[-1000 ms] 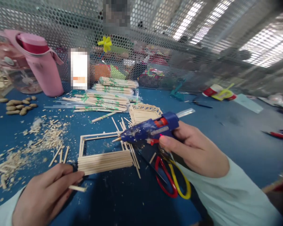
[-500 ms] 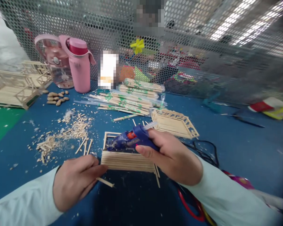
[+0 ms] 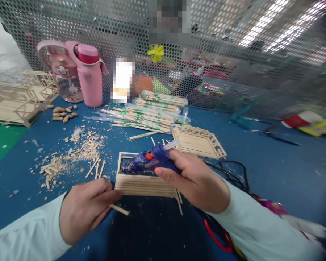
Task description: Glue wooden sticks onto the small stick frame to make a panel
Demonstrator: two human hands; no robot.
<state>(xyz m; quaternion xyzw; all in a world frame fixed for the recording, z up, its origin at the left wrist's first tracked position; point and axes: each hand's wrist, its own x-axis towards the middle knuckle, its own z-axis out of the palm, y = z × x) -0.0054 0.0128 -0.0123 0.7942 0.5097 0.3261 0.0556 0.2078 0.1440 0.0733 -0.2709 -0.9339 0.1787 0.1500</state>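
In my right hand (image 3: 199,181) is a blue hot glue gun (image 3: 149,159), with a clear glue stick (image 3: 171,145) poking out of its back. Its nozzle points left, at the upper left part of a small panel of wooden sticks (image 3: 146,185). The panel lies flat, its lower part filled with parallel sticks and its upper part an open frame. My left hand (image 3: 88,208) is closed on the panel's lower left corner. A short loose stick (image 3: 120,209) sticks out from beneath that hand; whether the fingers hold it I cannot tell.
Behind the panel lie packs of wrapped chopsticks (image 3: 149,114) and a finished stick tray (image 3: 199,141). Stick scraps (image 3: 89,146), peanuts (image 3: 63,113) and a pink bottle (image 3: 90,81) are at left. A black cord (image 3: 241,170) and red-handled tool (image 3: 216,239) lie by my right arm.
The whole view has shifted slightly. Both hands, the glue gun and the panel keep nearly the same places relative to each other.
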